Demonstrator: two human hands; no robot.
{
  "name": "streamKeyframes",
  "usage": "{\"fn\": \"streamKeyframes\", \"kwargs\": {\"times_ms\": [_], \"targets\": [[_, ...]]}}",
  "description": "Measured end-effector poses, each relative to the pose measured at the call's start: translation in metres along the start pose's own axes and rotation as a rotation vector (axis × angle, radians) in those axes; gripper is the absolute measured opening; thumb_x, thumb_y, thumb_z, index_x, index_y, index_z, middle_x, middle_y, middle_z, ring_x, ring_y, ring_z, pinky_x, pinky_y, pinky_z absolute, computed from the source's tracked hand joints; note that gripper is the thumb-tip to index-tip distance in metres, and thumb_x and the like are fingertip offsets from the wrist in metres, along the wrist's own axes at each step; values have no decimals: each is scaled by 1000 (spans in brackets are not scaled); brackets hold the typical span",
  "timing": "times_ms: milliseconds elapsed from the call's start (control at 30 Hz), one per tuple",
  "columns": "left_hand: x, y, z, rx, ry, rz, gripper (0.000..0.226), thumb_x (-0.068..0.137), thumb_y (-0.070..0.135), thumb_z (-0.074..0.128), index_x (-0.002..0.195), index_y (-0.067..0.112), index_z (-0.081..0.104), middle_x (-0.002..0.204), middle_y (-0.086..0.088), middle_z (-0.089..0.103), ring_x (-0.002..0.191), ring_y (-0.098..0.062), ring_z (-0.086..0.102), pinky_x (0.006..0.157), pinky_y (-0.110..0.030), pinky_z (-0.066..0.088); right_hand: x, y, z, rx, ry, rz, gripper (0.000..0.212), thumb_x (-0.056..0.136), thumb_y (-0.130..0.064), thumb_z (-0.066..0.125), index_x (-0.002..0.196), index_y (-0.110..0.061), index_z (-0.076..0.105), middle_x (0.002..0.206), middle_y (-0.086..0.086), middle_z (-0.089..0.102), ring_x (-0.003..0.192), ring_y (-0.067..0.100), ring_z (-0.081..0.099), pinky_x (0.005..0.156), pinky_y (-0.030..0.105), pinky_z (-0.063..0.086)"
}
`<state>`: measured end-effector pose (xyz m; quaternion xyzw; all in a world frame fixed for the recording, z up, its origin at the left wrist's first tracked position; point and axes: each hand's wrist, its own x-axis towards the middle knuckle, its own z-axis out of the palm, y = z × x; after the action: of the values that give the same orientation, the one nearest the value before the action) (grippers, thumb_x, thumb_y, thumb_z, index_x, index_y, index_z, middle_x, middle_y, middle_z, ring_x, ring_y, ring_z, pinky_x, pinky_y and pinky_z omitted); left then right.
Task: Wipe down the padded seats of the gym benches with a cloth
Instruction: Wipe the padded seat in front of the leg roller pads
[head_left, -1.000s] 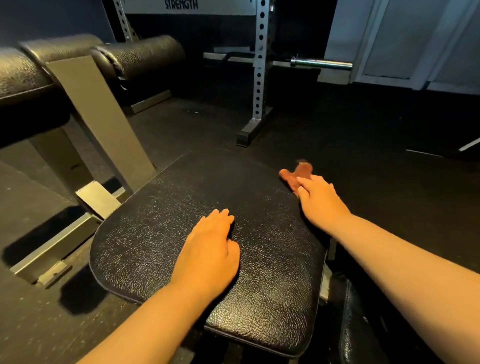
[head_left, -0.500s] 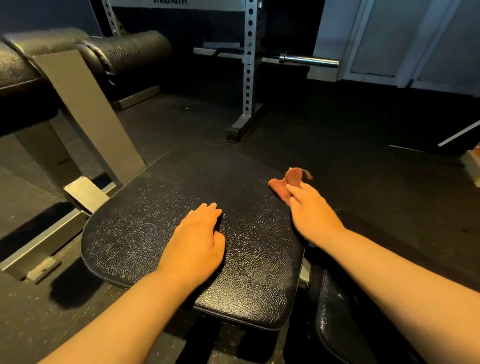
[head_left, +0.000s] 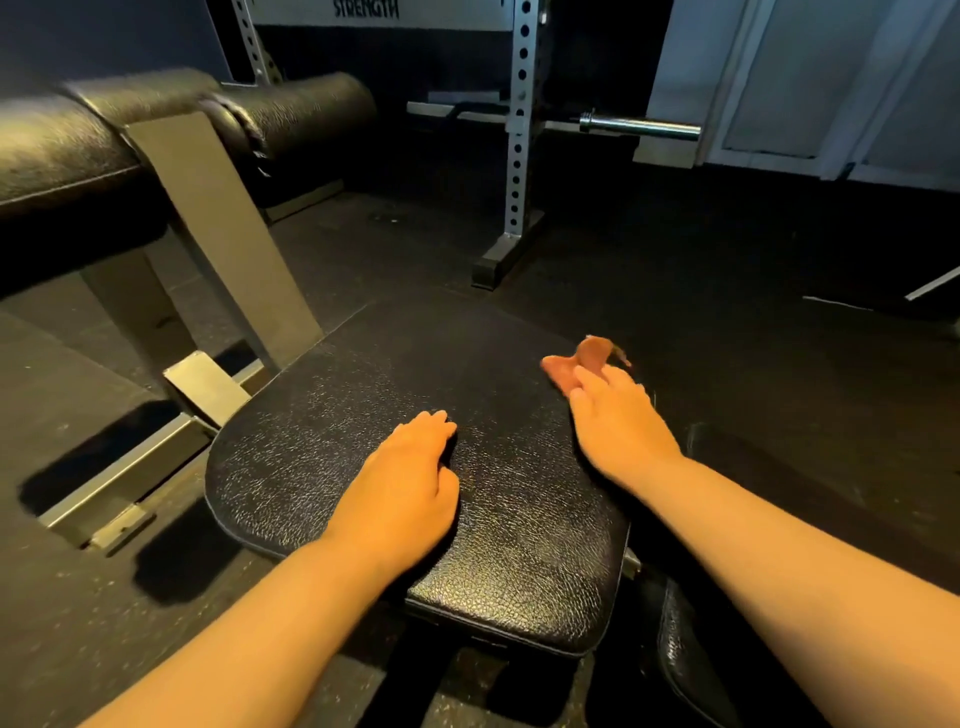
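Observation:
A black padded bench seat (head_left: 332, 452) with a cracked leather grain fills the middle of the head view. My left hand (head_left: 405, 483) rests flat on it near the centre, fingers together and straight. My right hand (head_left: 618, 421) is at the seat's right edge and holds a small reddish-brown cloth (head_left: 582, 361) bunched under its fingertips, against the pad's far right corner. Most of the cloth is hidden under the fingers.
Black roller pads (head_left: 291, 114) on a grey steel frame (head_left: 223, 234) stand to the left. A perforated rack upright (head_left: 517, 156) and a barbell end (head_left: 639, 127) stand behind on the dark rubber floor. Another black pad (head_left: 685, 654) shows at lower right.
My right hand and the cloth have stayed at the seat's right edge with small shifts along it. My left hand has kept its place on the pad. The camera moved slightly.

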<state>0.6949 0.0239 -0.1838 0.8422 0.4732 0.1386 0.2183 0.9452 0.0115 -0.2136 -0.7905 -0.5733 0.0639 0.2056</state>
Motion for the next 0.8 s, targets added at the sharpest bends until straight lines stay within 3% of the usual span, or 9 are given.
{"fn": "streamKeyframes", "kwargs": {"times_ms": [67, 167, 233, 333, 433, 500, 600, 700, 800], "targets": [[0, -4, -1, 13, 10, -2, 54, 99, 15, 41, 153, 20, 36, 162, 6, 27, 151, -13, 19, 124, -33, 16, -20, -20, 7, 63, -68, -178, 45, 105, -31, 30, 145, -26, 49, 150, 3, 42, 139, 30, 35, 117, 45, 26], [2, -7, -2, 22, 18, 5, 54, 98, 14, 42, 152, 18, 38, 161, 5, 30, 150, -13, 22, 123, -31, 17, -55, -24, -5, 172, -210, -475, 43, 105, -34, 45, 148, -34, 44, 149, -23, 28, 143, 1, 18, 122, 26, 9], [1, -7, -3, 22, 16, 6, 54, 99, 14, 42, 153, 19, 37, 162, 5, 28, 150, -13, 21, 123, -31, 16, -51, -3, -19, 166, -248, -583, 42, 104, -34, 48, 146, -39, 46, 148, -31, 27, 139, -7, 23, 119, 18, 13], [0, -10, -5, 24, 7, 3, 55, 100, 16, 40, 154, 21, 33, 163, 8, 25, 151, -12, 17, 124, -32, 14, -12, 37, -22, 132, -77, -300, 40, 104, -33, 47, 143, -34, 50, 150, -8, 42, 138, 15, 41, 119, 39, 28], [-3, -15, -6, 23, -3, -10, 55, 101, 17, 41, 154, 23, 32, 163, 9, 23, 152, -13, 17, 124, -34, 16, 2, 27, -7, 103, 43, 7, 39, 105, -25, 43, 142, -24, 52, 144, 9, 47, 132, 33, 44, 112, 40, 31], [-4, -17, -7, 32, -6, -4, 55, 100, 18, 41, 154, 24, 33, 163, 8, 24, 151, -14, 18, 124, -35, 17, -23, 1, 0, 100, 31, -89, 39, 104, -22, 44, 142, -23, 53, 144, 7, 49, 132, 32, 42, 116, 34, 25], [-4, -14, -8, 44, 13, 11, 54, 99, 15, 43, 152, 21, 37, 161, 7, 30, 150, -13, 22, 121, -31, 18, -82, -16, -9, 160, -130, -405, 41, 105, -30, 47, 146, -31, 49, 149, -15, 40, 140, 10, 34, 113, 7, 4], [-2, -11, -8, 43, 32, 11, 53, 97, 14, 44, 150, 20, 41, 159, 5, 34, 148, -14, 26, 120, -33, 22, -80, 8, -22, 107, -250, -549, 43, 106, -34, 42, 149, -37, 42, 153, -25, 24, 145, -4, 16, 119, 13, 3], [-2, -9, -7, 44, 24, 7, 53, 98, 15, 44, 150, 19, 41, 159, 5, 34, 149, -15, 25, 121, -36, 23, -35, 35, -20, 126, -82, -294, 41, 106, -28, 39, 146, -32, 47, 151, -8, 39, 142, 14, 35, 122, 35, 19]]}}
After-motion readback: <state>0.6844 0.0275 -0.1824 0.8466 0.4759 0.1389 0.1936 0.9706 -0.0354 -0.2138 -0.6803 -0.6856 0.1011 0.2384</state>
